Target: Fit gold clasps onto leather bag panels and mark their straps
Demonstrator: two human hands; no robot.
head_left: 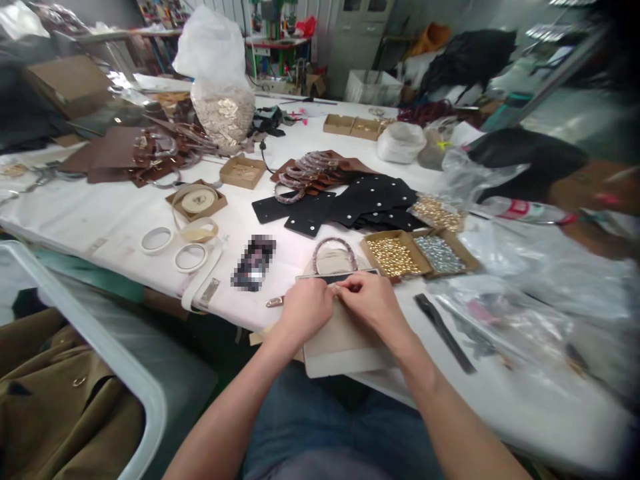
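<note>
A light beige handbag panel with a round wrapped handle lies at the table's front edge, partly overhanging it. Along its upper part runs a dark strip, and both of my hands meet there. My left hand is closed, its fingers curled at the strip. My right hand pinches with thumb and forefinger at the same spot; whatever is between the fingertips is too small to name. Left of my left hand, a small metal-tipped piece sticks out. Just beyond my right hand stand boxes of gold studs and silver studs.
A black strap-like tool and plastic bags lie on the right. Black panels and stacked handles are farther back. Tape rolls and a phone lie left. A grey bin stands at the left front.
</note>
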